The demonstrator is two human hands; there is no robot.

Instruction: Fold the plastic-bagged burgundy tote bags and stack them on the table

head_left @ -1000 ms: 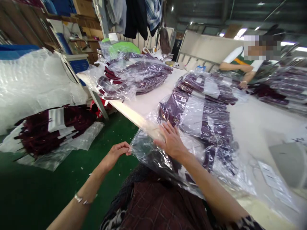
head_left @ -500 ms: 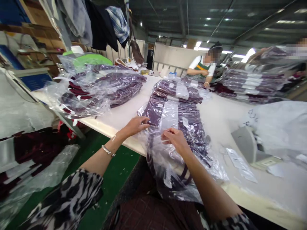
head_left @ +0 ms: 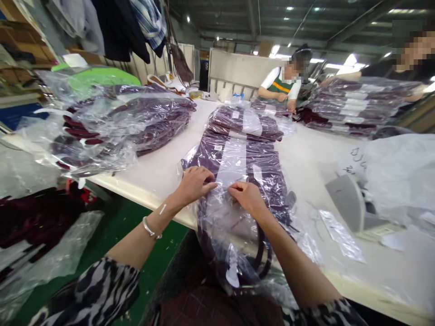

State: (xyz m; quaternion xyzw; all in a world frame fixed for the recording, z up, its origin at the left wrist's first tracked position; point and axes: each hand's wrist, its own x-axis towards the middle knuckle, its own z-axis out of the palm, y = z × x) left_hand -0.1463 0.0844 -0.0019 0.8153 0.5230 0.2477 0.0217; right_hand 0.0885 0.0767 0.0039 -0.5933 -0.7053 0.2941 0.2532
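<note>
Head cam: L hand (head_left: 196, 184) has curled up, gap to R hand (head_left: 249, 198) narrower; R's nearly closed too, both at clear bag (head_left: 217, 213), can't tell if film's gripped. Bag's on table (head_left: 306, 158), near end over edge, maroon clothes (head_left: 208, 151) inside. So both hands now on same stretch.

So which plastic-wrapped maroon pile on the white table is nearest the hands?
The maroon, clear-plastic-wrapped middle pile: left hand and right hand are over its near part; the loose maroon heap at left and maroon stack at right lie farther.
</note>
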